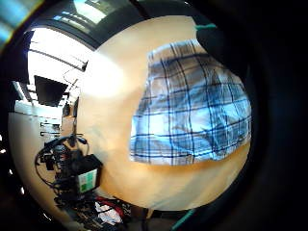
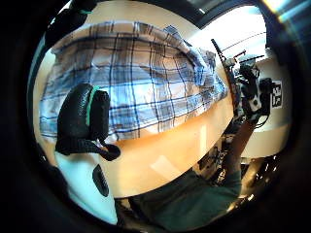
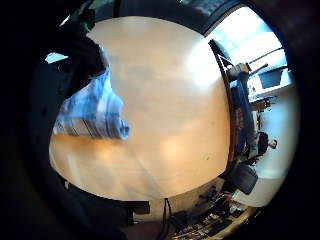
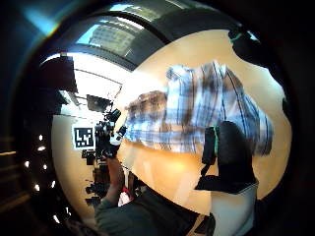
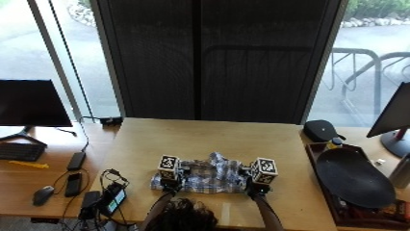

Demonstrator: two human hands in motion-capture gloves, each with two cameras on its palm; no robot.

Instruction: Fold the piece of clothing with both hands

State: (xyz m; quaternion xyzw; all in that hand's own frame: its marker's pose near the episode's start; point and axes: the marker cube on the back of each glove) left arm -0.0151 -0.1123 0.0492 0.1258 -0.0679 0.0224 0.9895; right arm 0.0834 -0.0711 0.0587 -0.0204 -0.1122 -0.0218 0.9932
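A blue and white plaid garment [image 5: 208, 177] lies bunched in a wide strip near the front edge of the wooden table [image 5: 256, 139]. My left hand [image 5: 170, 186] is over its near left corner and my right hand [image 5: 257, 189] is over its near right corner. In the left thumb side palm view the thumb [image 2: 83, 114] stands apart from the other fingers above the plaid cloth [image 2: 141, 82], and none of it is caught between them. The right thumb [image 4: 230, 152] hovers the same way over the cloth [image 4: 197, 113]. A small hump of fabric rises at the garment's far middle.
A dark tray holding a black oval dish [image 5: 353, 179] fills the table's right end, with a black pouch [image 5: 320, 130] behind it. A device with cables [image 5: 110, 199] sits at the near left corner. A side desk to the left holds a monitor [image 5: 32, 103] and phones.
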